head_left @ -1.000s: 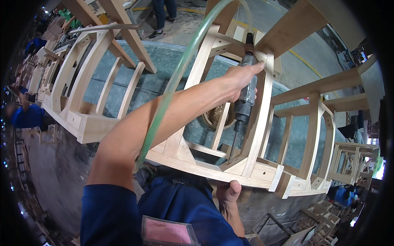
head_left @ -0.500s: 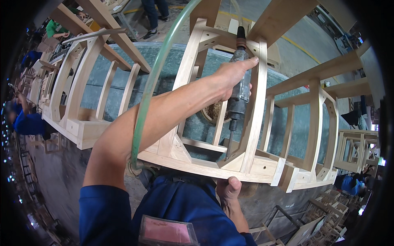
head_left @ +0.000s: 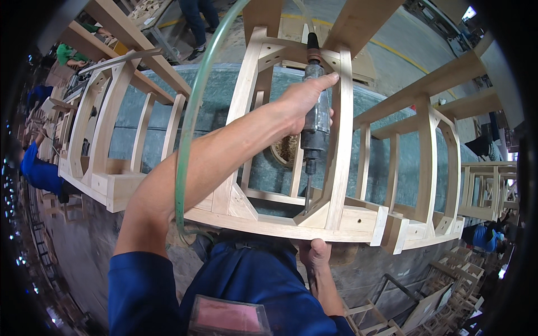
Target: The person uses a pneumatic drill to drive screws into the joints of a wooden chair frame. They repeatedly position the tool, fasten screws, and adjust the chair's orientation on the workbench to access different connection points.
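My left hand [head_left: 307, 103] is wrapped round the body of a grey air screwdriver [head_left: 315, 137]. A green-tinted clear hose [head_left: 190, 120] loops past that forearm. The tool stands nearly upright, and its long thin bit points down at a corner block [head_left: 314, 217] inside a pale wooden chair frame [head_left: 269, 225]. Whether the bit sits on a screw is too small to tell. At the near rail of the same frame is my right hand [head_left: 318, 257], its thumb against the rail's underside edge and its other fingers mostly hidden.
Similar wooden frames stand left [head_left: 106, 185] and right [head_left: 428, 168] on a green-topped bench [head_left: 218, 106]. Behind the screwdriver sits a round container [head_left: 278, 157] of small brownish pieces. Other people stand or work farther off, among them a person in dark trousers [head_left: 196, 22].
The whole view has shifted a little, so the frame and tool appear slightly farther left. Both hands keep their holds, and the bit stays at the corner block.
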{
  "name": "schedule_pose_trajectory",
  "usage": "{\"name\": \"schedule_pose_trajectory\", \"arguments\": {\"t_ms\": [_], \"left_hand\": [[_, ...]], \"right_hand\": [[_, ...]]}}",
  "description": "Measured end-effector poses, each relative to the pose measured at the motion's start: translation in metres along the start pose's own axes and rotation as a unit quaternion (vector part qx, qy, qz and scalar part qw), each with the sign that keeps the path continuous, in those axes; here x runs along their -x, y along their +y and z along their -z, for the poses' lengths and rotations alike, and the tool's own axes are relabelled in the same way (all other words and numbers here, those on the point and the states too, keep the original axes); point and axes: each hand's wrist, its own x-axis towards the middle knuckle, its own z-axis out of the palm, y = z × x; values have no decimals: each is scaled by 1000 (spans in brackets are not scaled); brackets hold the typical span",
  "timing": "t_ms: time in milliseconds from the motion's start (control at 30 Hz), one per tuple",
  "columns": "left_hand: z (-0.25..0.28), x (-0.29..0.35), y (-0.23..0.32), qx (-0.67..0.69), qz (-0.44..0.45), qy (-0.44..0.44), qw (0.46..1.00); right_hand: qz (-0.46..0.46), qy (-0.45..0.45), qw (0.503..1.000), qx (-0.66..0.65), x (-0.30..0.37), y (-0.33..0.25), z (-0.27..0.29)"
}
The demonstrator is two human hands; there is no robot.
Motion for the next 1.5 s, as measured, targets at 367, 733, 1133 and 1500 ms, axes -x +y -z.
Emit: {"name": "schedule_pose_trajectory", "arguments": {"t_ms": [367, 733, 1133, 1500], "left_hand": [[-14, 9, 18, -13, -38, -27, 999], [-42, 115, 64, -169, -289, -91, 938], [-35, 184, 43, -22, -267, -171, 948], [-30, 191, 42, 17, -240, -181, 954]], "right_hand": [[-156, 167, 955, -188, 19, 16, 45], [-127, 67, 978, -152, 40, 11, 26], [-57, -54, 997, -16, 57, -12, -45], [11, -50, 991, -127, 54, -13, -58]]}}
